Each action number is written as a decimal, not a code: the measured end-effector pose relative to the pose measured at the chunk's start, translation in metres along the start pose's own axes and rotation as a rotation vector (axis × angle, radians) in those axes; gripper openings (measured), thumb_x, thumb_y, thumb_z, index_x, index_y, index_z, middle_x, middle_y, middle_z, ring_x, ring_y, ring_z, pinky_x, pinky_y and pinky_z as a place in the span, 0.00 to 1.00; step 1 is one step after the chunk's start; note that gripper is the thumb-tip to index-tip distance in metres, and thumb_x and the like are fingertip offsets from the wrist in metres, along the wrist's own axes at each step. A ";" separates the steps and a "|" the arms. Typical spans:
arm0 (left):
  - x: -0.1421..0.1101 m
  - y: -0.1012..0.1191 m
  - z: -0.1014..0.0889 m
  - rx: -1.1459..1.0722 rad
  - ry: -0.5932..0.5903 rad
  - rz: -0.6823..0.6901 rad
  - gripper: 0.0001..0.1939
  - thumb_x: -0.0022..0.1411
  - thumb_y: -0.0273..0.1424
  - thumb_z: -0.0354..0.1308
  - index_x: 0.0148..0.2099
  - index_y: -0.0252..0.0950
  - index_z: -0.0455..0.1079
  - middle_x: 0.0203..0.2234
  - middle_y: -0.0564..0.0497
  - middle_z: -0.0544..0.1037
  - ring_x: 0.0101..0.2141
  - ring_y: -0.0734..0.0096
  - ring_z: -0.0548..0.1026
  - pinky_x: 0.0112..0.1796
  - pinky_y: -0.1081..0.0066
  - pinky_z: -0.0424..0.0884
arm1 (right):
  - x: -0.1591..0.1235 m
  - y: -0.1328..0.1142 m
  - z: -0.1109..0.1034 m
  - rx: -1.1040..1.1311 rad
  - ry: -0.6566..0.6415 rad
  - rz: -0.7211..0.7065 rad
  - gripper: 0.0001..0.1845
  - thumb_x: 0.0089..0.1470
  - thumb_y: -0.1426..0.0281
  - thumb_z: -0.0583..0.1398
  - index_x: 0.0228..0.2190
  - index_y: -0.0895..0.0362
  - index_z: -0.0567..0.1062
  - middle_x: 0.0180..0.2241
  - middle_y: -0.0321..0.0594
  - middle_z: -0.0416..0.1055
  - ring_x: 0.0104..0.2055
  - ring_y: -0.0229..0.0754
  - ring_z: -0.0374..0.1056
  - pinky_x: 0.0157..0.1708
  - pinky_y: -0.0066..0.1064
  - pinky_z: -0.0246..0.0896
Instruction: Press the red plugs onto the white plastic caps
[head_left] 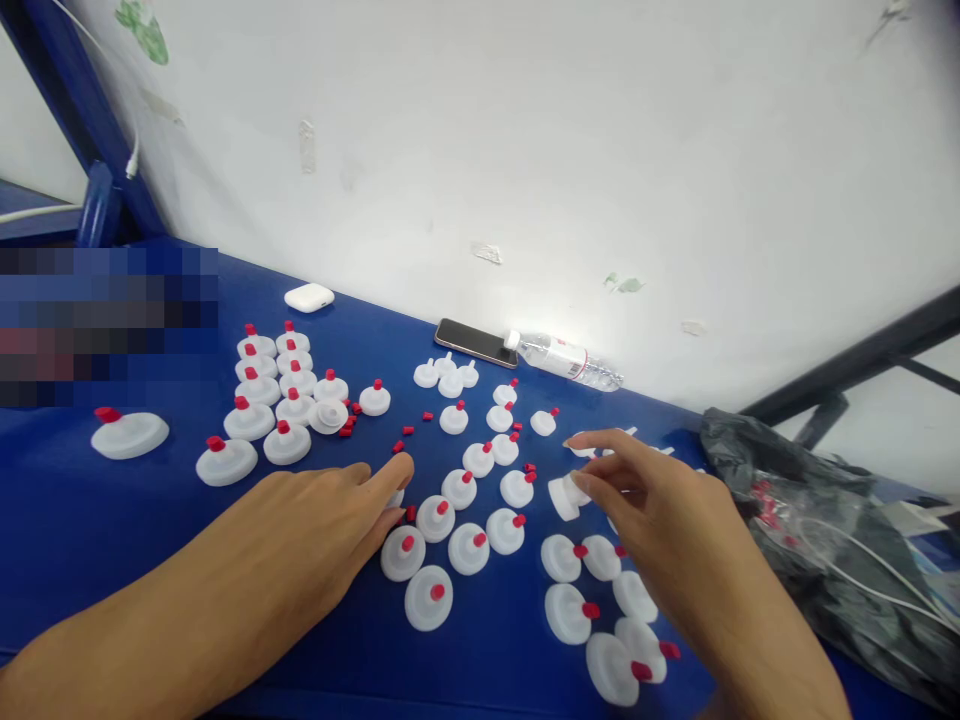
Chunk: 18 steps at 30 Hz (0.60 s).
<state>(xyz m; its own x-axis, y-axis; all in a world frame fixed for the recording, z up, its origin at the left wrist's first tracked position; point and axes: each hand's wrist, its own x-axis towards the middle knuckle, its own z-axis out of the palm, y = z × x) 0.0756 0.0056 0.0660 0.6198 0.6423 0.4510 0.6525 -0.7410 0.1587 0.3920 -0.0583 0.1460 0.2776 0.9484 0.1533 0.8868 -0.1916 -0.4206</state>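
Observation:
My right hand (pixel 645 500) pinches a white nozzle cap (pixel 566 498) between thumb and fingers, tilted on its side just above the table. My left hand (pixel 337 525) is closed around a white piece (pixel 397 497), mostly hidden by the fingers; it looks like another nozzle cap. Small loose red tips (pixel 409 513) lie by its fingertips. Between my hands several white caps with red tips (pixel 469 548) stand on the blue table. More red-tipped caps (pixel 568 613) lie tilted below my right hand. Untipped white caps (pixel 450 380) sit grouped farther back.
Rows of red-tipped caps (pixel 251 420) stand at the left. A phone (pixel 476 342), a water bottle (pixel 566 358) and a white earphone case (pixel 309 297) lie along the wall. A dark plastic bag (pixel 825 540) with red pieces is at the right.

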 end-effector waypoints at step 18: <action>0.019 0.015 -0.010 -0.079 0.278 0.220 0.16 0.98 0.35 0.43 0.62 0.48 0.74 0.47 0.59 0.92 0.39 0.75 0.93 0.31 0.69 0.79 | -0.008 -0.049 0.023 0.676 -0.167 -0.103 0.08 0.70 0.65 0.71 0.44 0.43 0.93 0.43 0.34 0.94 0.47 0.45 0.90 0.45 0.32 0.83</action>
<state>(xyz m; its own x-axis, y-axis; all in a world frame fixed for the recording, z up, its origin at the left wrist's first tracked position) 0.0927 0.0051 0.0855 0.5923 0.3965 0.7014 0.4744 -0.8752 0.0942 0.3378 -0.0507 0.1447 0.0962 0.9898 0.1053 0.4668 0.0486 -0.8830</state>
